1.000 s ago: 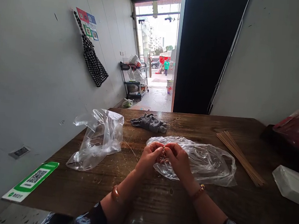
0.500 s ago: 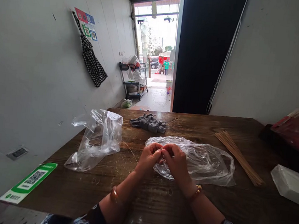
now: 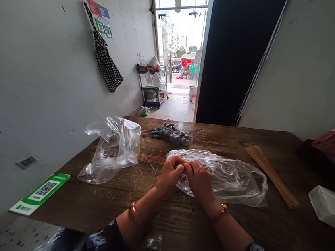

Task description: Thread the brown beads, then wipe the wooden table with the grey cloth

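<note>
My left hand and my right hand meet fingertip to fingertip over the near left end of a clear plastic bag. Both are closed in a pinch. Whatever sits between the fingertips is small and mostly hidden, so I cannot make it out. The bag lies crumpled and flattened on the dark wooden table, stretching out to the right of my hands. Left of my hands, a second clear plastic bag stands loosely puffed up.
A grey cloth lies bunched beyond my hands. Thin wooden sticks lie at the right, near a white tray. A green QR card rests at the left table edge. A cart stands by the doorway.
The camera view has shifted slightly, so the table and its things sit a little further right and higher. My hands stay pinched together, with only a slight shift in the fingers.
</note>
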Action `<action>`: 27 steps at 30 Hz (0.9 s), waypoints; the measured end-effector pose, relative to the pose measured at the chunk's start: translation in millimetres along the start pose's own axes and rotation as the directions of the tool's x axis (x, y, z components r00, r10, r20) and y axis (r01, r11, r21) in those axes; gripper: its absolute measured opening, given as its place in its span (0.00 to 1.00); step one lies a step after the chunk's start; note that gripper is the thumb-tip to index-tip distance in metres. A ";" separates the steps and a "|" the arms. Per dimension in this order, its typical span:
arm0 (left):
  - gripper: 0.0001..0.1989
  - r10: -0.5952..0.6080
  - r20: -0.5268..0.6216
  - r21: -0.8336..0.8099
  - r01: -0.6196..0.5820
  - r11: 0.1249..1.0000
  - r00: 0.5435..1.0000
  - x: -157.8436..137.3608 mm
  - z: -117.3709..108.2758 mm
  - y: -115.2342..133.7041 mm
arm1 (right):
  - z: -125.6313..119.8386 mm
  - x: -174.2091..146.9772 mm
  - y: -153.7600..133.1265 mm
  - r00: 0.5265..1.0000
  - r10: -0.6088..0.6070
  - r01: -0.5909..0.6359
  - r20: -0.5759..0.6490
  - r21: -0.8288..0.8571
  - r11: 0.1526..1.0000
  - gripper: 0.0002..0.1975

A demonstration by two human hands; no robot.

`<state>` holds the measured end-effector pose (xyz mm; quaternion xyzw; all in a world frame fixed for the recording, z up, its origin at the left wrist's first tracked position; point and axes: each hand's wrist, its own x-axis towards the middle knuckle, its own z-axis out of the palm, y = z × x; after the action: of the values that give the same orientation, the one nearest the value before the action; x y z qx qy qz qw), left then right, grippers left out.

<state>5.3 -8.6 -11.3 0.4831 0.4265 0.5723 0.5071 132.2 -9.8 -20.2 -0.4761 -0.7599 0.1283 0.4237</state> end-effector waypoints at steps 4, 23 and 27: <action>0.04 -0.037 -0.039 -0.087 0.033 0.996 0.999 -3.5 5.4 2.1 | 6.6 -2.1 -1.4 1.000 -0.001 -0.001 -0.022 -0.103 0.995 0.19; 0.03 -0.057 -0.091 -0.190 0.039 0.981 0.994 -3.9 12.1 -5.0 | 13.2 -0.9 1.9 0.982 0.188 -0.188 0.022 0.235 0.954 0.23; 0.02 -0.025 -0.031 -0.201 0.018 0.979 0.999 -2.3 11.0 -6.7 | 7.5 4.4 0.3 0.964 0.242 -0.265 0.107 0.406 0.875 0.27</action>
<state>17.3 -10.1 -16.3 0.4151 0.3804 0.6149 0.5522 125.8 -4.4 -22.6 -0.4663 -0.6569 0.3546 0.4746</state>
